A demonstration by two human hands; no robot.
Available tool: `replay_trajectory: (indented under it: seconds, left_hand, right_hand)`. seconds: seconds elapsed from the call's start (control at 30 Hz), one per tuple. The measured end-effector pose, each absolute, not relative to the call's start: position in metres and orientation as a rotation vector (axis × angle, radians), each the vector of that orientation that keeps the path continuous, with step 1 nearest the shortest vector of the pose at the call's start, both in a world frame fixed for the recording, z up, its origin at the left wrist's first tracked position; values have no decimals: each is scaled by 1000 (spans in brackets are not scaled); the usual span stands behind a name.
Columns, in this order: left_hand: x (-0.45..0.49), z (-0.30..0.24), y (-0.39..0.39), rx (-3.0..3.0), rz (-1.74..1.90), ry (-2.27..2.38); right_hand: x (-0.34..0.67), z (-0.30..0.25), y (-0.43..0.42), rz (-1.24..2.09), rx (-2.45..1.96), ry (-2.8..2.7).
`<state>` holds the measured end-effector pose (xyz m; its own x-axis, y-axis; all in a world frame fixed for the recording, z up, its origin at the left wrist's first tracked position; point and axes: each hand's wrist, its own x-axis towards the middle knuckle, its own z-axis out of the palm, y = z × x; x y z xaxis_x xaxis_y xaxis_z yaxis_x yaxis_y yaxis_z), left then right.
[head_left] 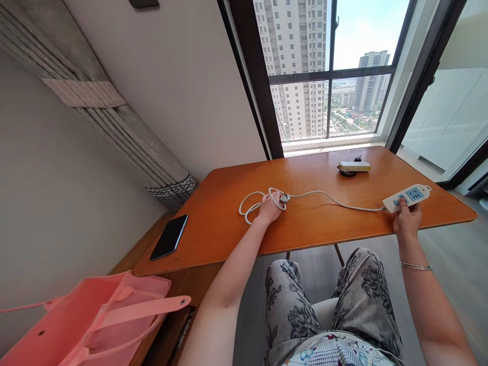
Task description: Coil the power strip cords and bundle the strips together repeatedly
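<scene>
My right hand point(407, 219) grips a white power strip point(389, 203) with blue socket faces, its thumb on top, above the right part of the table. From the strip's left end a white cord point(331, 199) runs across the tabletop to my left hand point(270, 207). That hand is closed around the cord near its plug point(284, 198), whose prongs show at the fingertips. Loose loops of cord lie to the left of the hand and around it.
On the brown table point(224, 239), a second power strip point(354, 166) with a dark cord lies at the back right. A dark phone point(170, 238) rests at the left edge. A pink bag point(125, 310) stands at the lower left. Behind the table is a window point(330, 76).
</scene>
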<state>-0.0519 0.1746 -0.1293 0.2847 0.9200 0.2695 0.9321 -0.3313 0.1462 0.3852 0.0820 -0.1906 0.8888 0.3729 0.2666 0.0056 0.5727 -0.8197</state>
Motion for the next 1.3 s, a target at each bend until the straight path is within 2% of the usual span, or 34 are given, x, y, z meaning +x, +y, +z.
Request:
replay_trajectory:
  seconds: [0.2,0.3,0.47,0.67,0.93,1.3]
  left_hand:
    - [-90,-122,175,-2395,-208,-1702]
    - [-110,-117,177,-2316,-193,-1723]
    - [-137,-106,183,-2144,-314,-1931]
    - [-165,-93,196,-1883,-735,-2223]
    - [-184,-95,206,-1784,-1167,-2327]
    - [-201,-104,206,-1818,-1028,-2054]
  right_hand:
    - [381,-185,79,211,-945,-402]
    - [379,-181,77,214,-924,-401]
    - [377,-180,77,240,-901,-366]
    - [380,-184,79,203,-907,-395]
    - [384,-190,80,167,-991,-441]
    - [377,-181,76,187,-1034,-438]
